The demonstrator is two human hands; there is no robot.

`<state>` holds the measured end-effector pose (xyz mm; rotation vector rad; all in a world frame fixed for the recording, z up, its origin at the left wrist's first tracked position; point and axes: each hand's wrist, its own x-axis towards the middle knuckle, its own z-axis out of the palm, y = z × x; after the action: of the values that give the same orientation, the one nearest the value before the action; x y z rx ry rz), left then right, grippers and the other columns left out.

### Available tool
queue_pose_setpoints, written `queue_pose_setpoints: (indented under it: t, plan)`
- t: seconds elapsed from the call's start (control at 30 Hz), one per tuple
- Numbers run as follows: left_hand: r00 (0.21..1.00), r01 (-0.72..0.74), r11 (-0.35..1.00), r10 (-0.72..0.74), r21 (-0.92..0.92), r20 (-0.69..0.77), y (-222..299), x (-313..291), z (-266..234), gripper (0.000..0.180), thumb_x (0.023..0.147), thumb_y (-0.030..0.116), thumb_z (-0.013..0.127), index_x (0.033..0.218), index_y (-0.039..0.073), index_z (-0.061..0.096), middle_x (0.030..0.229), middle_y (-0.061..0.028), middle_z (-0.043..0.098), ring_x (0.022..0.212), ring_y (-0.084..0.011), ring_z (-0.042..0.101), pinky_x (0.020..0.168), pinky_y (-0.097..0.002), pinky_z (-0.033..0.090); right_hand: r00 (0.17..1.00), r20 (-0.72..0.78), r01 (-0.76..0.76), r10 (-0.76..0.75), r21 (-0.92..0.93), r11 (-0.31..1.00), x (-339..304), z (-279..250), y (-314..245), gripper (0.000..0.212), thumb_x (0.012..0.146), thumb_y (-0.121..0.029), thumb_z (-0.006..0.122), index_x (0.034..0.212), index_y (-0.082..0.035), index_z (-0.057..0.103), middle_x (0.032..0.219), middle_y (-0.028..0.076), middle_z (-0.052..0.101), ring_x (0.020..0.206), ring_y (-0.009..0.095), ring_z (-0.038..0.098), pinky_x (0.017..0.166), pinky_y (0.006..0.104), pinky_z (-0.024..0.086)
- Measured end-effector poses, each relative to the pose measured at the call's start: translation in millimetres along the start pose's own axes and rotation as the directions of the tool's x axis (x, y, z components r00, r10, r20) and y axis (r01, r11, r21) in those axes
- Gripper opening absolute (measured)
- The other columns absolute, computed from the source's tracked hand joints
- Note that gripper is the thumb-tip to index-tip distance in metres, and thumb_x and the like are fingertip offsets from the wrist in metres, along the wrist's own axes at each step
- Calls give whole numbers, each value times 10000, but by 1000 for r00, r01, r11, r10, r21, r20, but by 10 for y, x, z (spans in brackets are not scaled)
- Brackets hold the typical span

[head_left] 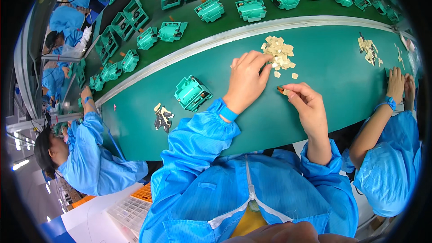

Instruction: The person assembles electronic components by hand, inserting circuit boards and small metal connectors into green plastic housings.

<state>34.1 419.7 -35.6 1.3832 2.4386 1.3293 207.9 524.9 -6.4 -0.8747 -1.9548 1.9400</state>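
Note:
My left hand (246,80) reaches to the left edge of a heap of small cream-coloured flat pieces (280,50). Its index finger touches the heap, and its thumb is a little apart with nothing visible between them. Below the heap my right hand (308,104) pinches a small orange-and-dark piece (281,90) with a cream bit by the fingertips. Two loose cream pieces (294,76) lie between the heap and my right hand. Left of my left forearm sits a green plastic housing (192,93). Beside it lies a small pile of black-and-cream parts (163,118).
Beyond a pale rail (216,43), several green housings (251,10) line a dark green belt (225,23), some with orange strips. Co-workers in blue sit at my left (96,153) and right (389,162). Another small-parts pile (368,50) lies at the right. White and orange crates (128,213) stand below.

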Motion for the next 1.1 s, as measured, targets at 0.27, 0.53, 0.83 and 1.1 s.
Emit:
queue_pose_setpoints:
  t: [0.27,0.53,0.83,1.1]
  plan:
    - [951,-51,941,149,-335,272,159,-136,-323,137,877,150,743,990,73,747,1048,-37,712,1030,-247,627,951,-404,444,997,-43,64,-65,-20,998,-54,88,-74,178,933,9,666,1102,13,610,935,44,641,839,110,601,773,271,506]
    - [925,83,957,30,-277,378,232,-303,-507,103,825,128,745,921,96,724,929,-11,714,928,-212,633,934,-381,418,975,-42,204,-219,-229,952,-108,217,-205,147,881,23,710,1001,5,626,896,73,640,792,156,615,717,294,511]
    - [962,-172,982,185,-82,202,363,-447,-641,92,811,97,754,901,105,735,896,0,706,867,-201,629,862,-396,395,938,16,313,-346,-466,827,-211,340,-367,66,819,8,746,877,-2,718,823,95,654,721,238,662,622,346,531]
    - [992,-34,983,56,-180,117,396,-575,-656,112,791,54,768,891,84,729,891,-28,710,854,-219,634,824,-371,418,905,113,406,-410,-516,754,-206,417,-458,108,798,24,744,893,11,694,819,103,647,719,248,669,613,365,540]
